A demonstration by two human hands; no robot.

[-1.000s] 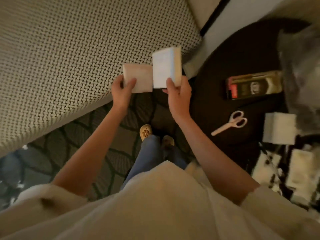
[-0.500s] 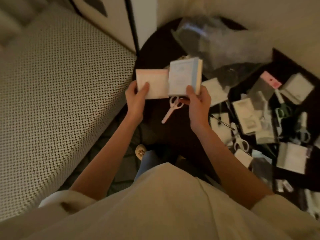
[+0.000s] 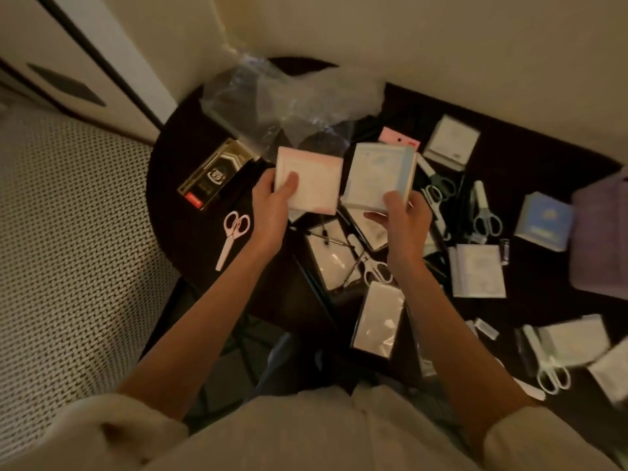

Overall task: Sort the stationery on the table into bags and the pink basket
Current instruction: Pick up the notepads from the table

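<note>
My left hand (image 3: 272, 205) grips a pink-edged note pad (image 3: 311, 180) by its lower left corner, thumb on its face. My right hand (image 3: 402, 219) grips a blue-edged note pad (image 3: 377, 175) by its bottom edge. Both pads are held side by side above the dark table (image 3: 176, 198). A clear plastic bag (image 3: 272, 103) lies crumpled at the table's far side. Pink scissors (image 3: 232, 234) lie at the table's left. Several note pads, scissors and packets are scattered over the table to the right. A pinkish-purple thing (image 3: 599, 232) at the right edge is too blurred to identify.
A black and gold box (image 3: 212, 175) lies left of the pads. White scissors (image 3: 548, 363) and more pads sit at the near right. A woven patterned surface (image 3: 68, 249) fills the left. A pale wall (image 3: 441, 45) bounds the table's far side.
The view has swung right from the patterned surface to the table. Both hands have kept their pads and now hold them over the cluttered table, slightly further apart.
</note>
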